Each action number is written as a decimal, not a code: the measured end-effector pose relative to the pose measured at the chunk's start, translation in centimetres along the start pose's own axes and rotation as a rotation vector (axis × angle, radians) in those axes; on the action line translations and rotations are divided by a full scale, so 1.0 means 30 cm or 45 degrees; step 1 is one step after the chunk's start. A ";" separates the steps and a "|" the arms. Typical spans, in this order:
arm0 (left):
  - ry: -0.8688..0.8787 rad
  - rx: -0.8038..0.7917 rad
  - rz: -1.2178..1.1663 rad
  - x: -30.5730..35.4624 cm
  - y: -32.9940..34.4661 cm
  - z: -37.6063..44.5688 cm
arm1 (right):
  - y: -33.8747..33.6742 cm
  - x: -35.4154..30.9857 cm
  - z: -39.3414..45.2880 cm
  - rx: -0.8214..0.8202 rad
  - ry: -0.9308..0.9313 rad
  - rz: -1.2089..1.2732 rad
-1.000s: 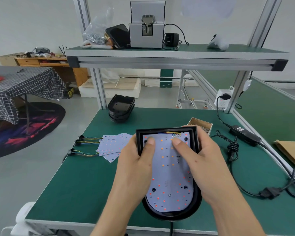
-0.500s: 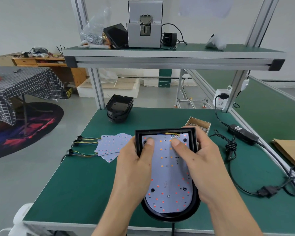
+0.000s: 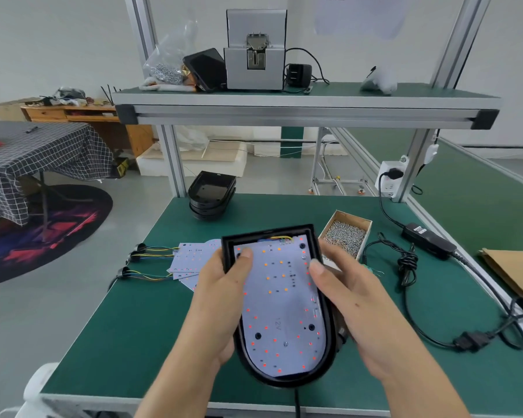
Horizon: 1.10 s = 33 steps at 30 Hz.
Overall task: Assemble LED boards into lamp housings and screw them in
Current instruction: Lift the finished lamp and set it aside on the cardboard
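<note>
LED board (image 3: 280,309), white and round-ended, in glossy black housing (image 3: 329,333), left grip (image 3: 221,297) and right grip (image 3: 354,300) curled around its sides

The lamp housing (image 3: 326,312) is a black shell, square at the far end and rounded at the near end, held open side up above the near part of the green bench. The LED board (image 3: 280,300) lies inside it: a white panel of matching outline, dotted with orange and red LEDs, marked "12V", with dark screw holes near its corners. Yellow and blue wires (image 3: 280,238) run along its far edge. Spare LED boards (image 3: 191,260) lie fanned on the bench at left. Empty housings (image 3: 212,194) are stacked at the far edge. An open box of screws (image 3: 346,233) sits to the right
</note>
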<state>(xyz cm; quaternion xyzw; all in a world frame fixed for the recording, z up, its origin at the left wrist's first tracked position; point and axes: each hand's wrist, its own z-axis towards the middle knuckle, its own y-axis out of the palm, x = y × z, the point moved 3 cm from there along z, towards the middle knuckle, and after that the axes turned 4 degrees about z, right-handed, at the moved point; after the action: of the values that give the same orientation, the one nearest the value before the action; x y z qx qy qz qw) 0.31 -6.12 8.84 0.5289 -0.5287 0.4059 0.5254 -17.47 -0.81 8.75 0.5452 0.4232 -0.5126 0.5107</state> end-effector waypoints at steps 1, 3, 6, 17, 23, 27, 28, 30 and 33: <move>-0.036 0.007 -0.032 -0.001 -0.006 0.005 | -0.002 0.012 -0.011 -0.031 -0.010 0.007; -0.100 0.003 -0.091 0.000 -0.009 0.012 | -0.006 0.041 -0.035 -0.102 -0.009 0.098; -0.177 0.013 -0.188 0.006 -0.009 0.016 | -0.009 0.080 -0.060 -0.223 0.001 0.310; -0.286 0.083 -0.700 0.094 0.014 0.048 | 0.146 0.174 -0.092 -0.403 0.240 -0.042; -0.071 0.265 -0.853 0.213 -0.099 0.162 | 0.107 0.233 -0.159 -0.367 0.156 -0.017; -0.104 0.183 -0.587 0.232 -0.200 0.190 | -0.020 0.191 -0.133 -0.015 0.158 0.267; -0.149 0.129 -0.463 0.220 -0.216 0.187 | -0.057 0.162 -0.119 0.063 0.111 0.366; -0.233 -0.043 -0.262 0.186 -0.230 0.176 | -0.120 0.080 -0.083 0.135 0.005 0.452; -0.308 -0.240 -0.145 0.130 -0.198 0.143 | -0.154 -0.053 -0.005 0.086 -0.122 0.555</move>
<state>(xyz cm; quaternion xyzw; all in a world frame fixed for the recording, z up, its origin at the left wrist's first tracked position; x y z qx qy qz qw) 6.06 -11.54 11.41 0.5513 -0.5930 0.2576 0.5274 -22.18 0.01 9.75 0.6156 0.2534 -0.4294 0.6103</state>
